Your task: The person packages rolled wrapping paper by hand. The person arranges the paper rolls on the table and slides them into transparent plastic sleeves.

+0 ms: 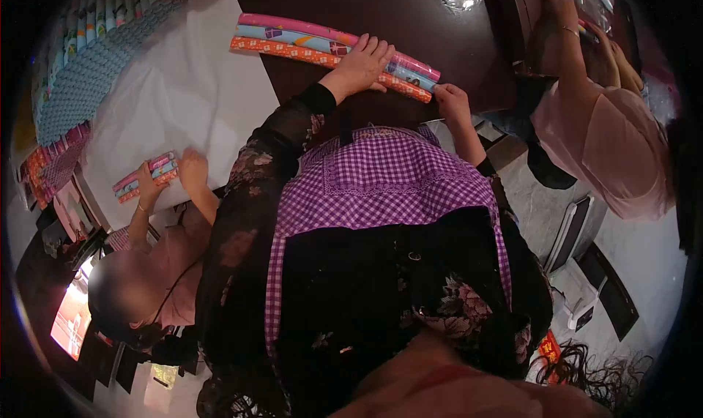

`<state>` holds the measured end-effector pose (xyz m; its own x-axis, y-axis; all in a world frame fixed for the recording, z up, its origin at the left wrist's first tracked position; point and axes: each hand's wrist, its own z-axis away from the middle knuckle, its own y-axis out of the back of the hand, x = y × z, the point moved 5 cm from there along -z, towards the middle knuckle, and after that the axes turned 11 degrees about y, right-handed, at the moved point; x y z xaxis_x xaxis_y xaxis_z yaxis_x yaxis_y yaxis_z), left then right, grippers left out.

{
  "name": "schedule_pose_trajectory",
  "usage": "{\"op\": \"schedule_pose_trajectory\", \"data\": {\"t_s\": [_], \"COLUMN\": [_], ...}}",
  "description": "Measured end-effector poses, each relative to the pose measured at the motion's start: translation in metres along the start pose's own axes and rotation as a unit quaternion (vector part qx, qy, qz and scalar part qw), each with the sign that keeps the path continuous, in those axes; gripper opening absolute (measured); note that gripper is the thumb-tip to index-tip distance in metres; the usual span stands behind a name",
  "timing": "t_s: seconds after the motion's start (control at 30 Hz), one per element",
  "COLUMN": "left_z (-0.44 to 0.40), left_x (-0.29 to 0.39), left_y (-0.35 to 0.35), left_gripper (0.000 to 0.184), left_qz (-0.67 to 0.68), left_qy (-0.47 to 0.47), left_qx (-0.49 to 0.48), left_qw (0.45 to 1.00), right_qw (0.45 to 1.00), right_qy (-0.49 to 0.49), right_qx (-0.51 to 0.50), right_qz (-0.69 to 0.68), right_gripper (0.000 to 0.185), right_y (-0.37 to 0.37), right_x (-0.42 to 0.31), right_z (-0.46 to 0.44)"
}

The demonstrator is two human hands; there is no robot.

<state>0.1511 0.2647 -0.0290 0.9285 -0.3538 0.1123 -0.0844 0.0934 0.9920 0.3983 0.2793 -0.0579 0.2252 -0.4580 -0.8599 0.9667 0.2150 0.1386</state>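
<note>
Three rolls of wrapping paper (pixel 311 46), pink, light blue with patterns and orange with white marks, lie side by side on the dark table in what looks like clear film. Across them, right of their middle, my left hand (pixel 360 65) lies with its fingers over the top and thumb at the near side, gripping the bundle. At the rolls' right end, my right hand (pixel 452 102) has thumb and fingers pinched together on the end or its film; the exact hold is partly hidden.
A white-covered table (pixel 183 74) adjoins the dark table (pixel 447 45) on the left. There a co-worker's hands (pixel 150 187) hold a similar bundle (pixel 128 187). Many rolls (pixel 95 66) are stacked at far left. Another person's arm (pixel 575 48) works near clear plastic (pixel 593 1) at right.
</note>
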Motion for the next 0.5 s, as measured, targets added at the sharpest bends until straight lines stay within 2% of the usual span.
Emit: {"op": "schedule_pose_trajectory", "data": {"t_s": [0.37,0.5], "left_z": [-0.002,0.0], "left_x": [0.0,0.0], "left_y": [-0.001,0.003], "left_gripper": [0.1,0.101], "left_qz": [0.011,0.001], "left_qy": [0.005,0.002], "left_qx": [-0.011,-0.014], "left_qw": [1.0,1.0], "right_qw": [0.99,0.99], "right_qy": [-0.11,-0.109], "right_qx": [-0.038,-0.031], "right_qz": [-0.081,-0.079], "right_gripper": [0.022,0.022], "right_y": [-0.003,-0.004], "right_x": [0.004,-0.005], "right_z": [-0.008,-0.004]}}
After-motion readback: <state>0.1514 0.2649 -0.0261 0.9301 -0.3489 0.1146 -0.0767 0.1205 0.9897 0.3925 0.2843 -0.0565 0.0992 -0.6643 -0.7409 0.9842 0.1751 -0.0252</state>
